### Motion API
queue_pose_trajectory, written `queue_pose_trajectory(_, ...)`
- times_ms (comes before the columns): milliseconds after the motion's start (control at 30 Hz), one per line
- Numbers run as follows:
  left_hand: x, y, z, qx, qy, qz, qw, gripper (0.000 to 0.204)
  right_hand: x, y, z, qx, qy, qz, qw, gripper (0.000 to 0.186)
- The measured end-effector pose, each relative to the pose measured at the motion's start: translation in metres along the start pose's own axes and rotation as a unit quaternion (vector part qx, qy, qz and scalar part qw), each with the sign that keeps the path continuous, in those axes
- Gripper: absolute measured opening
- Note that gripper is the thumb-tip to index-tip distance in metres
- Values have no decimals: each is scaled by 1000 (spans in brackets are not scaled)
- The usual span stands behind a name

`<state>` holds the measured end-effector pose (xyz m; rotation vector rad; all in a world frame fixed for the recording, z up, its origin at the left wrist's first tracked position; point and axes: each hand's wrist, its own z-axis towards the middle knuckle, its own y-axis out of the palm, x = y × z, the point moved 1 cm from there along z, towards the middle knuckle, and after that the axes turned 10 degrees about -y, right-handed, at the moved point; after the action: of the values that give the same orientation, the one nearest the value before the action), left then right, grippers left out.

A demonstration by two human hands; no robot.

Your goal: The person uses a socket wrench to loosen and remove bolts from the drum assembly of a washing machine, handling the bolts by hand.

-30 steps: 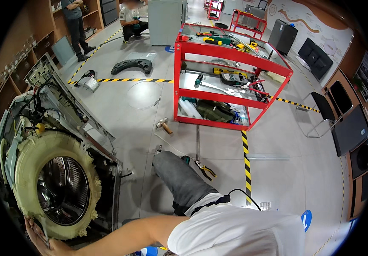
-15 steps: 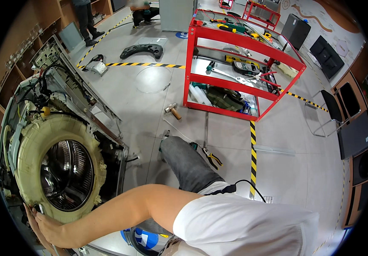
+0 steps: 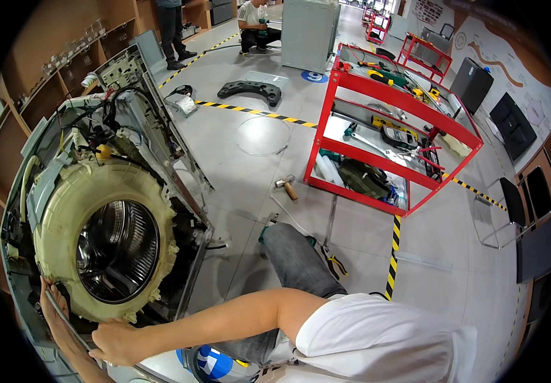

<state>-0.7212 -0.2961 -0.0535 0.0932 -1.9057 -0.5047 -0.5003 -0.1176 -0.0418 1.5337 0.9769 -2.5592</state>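
An opened washing machine stands at the left, with a pale plastic tub front (image 3: 58,223) and a shiny steel drum (image 3: 119,252) inside its round opening. My left hand (image 3: 55,306) is at the lower left edge of the tub, fingers curled about a thin grey metal rod (image 3: 66,318). The rod slants down toward my right hand (image 3: 119,343), which is closed below the drum opening, its fingertips at the rod's lower part. What the rod's upper end touches is hidden. Loose wires and a yellow part (image 3: 103,152) show above the tub.
A red tool cart (image 3: 364,163) stands ahead right. On the floor lie a hammer (image 3: 286,187), pliers (image 3: 334,263), a hose ring (image 3: 264,135) and a dark curved block (image 3: 250,92). A person crouches by a grey cabinet (image 3: 307,35); another stands left of them.
My right hand has moved right, away from my left hand and the tub's lower left edge. The grey rod now shows between the hands. The whole view has shifted.
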Motion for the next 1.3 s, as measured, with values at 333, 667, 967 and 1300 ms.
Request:
queue_pose_trajectory(333, -1, 1, -6, 18, 0, 4, 1000, 27, 24, 68, 43, 243, -6, 111, 964, 75)
queue_pose_trajectory(667, -15, 41, -20, 23, -16, 35, 999, 26, 0, 3, 23, 248, -127, -497, 822, 14)
queue_pose_trajectory(967, -7, 34, -25, 122, -13, 22, 992, 22, -28, -16, 13, 251, -213, -428, 842, 18)
queue_pose_trajectory(1300, -11, 34, -25, 78, -34, -9, 996, 32, 8, -1, 11, 257, -34, -52, 964, 39)
